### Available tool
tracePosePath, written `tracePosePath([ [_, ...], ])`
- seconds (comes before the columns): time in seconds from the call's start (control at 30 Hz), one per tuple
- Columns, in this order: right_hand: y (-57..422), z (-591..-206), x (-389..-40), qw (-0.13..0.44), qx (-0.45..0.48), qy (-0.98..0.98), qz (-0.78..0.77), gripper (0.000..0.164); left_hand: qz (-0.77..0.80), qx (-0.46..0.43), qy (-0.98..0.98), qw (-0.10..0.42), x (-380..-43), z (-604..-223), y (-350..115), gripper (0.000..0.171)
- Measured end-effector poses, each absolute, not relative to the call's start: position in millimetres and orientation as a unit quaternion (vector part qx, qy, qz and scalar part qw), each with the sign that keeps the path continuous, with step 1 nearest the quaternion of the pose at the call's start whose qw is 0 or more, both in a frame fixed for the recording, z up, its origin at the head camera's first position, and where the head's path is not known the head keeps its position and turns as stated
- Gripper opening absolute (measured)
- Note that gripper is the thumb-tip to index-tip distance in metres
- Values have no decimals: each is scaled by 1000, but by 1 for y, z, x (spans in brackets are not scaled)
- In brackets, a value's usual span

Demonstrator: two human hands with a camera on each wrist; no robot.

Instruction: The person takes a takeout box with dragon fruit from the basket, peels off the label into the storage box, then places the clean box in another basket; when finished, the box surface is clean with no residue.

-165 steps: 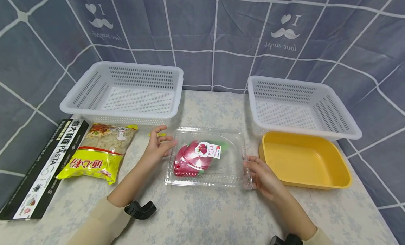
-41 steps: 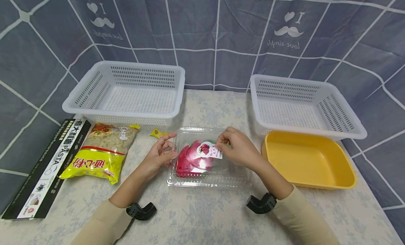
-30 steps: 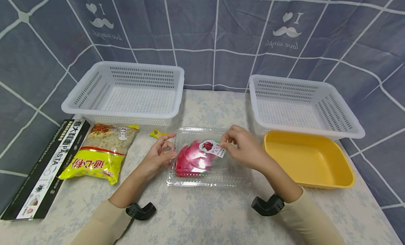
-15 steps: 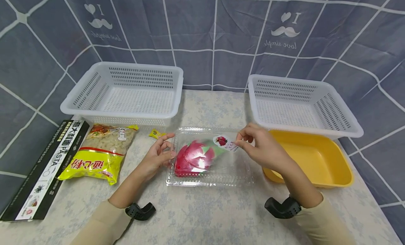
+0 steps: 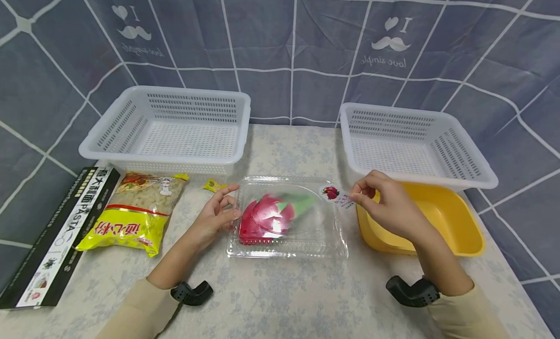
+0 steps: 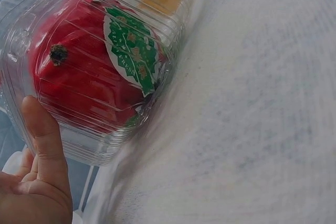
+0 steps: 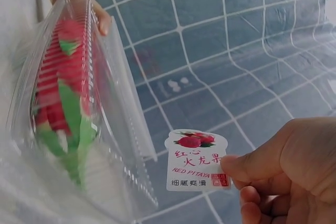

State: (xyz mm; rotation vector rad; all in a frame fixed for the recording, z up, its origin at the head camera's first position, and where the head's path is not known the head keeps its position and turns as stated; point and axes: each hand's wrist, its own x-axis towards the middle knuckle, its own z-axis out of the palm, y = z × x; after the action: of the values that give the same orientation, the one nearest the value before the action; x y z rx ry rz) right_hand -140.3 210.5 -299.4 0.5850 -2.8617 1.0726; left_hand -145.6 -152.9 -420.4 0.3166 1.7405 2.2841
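My right hand (image 5: 389, 205) pinches a white fruit label (image 7: 197, 161) between thumb and fingers. The label, printed with red pitayas and lettering, is held up in the air near the right rim of a clear plastic clamshell box (image 5: 321, 237). Inside the closed box, toward its left, lies a red dragon fruit (image 5: 262, 220) with green tips; a green-and-white sticker (image 6: 134, 51) shows by it in the left wrist view. My left hand (image 5: 214, 217) touches the box's left side with its fingers relaxed, the thumb (image 6: 42, 124) against the plastic wall.
Two white perforated baskets (image 5: 157, 156) stand at the back, left and right. A yellow tub (image 5: 437, 222) is under and beyond my right hand. On the left lie a bag of macaroni (image 5: 131, 212), a black pasta box (image 5: 57, 237) and a small yellow packet (image 5: 213, 185).
Earlier the label was stuck on the box lid over the fruit, my right hand at the box's right side. That hand has since pinched it and pulled it rightward off the lid. The left hand stays.
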Motion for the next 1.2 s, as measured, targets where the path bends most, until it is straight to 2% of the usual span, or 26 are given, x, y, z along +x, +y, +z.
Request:
tracePosePath([
  [0.23,226,-303,-139,29,173,-924,339,8,782,108,601,127,-145,-419,-153,69],
  [0.5,245,-305,-135,19,143,-937,317,14,784,110,598,128,-145,-418,-153,70],
  [0.93,275,-319,-128,41,118,-945,301,10,783,116,598,128,-146,-420,-154,70],
  [1.2,289,-329,-126,26,92,-955,280,12,784,108,597,133,-146,-419,-154,70],
])
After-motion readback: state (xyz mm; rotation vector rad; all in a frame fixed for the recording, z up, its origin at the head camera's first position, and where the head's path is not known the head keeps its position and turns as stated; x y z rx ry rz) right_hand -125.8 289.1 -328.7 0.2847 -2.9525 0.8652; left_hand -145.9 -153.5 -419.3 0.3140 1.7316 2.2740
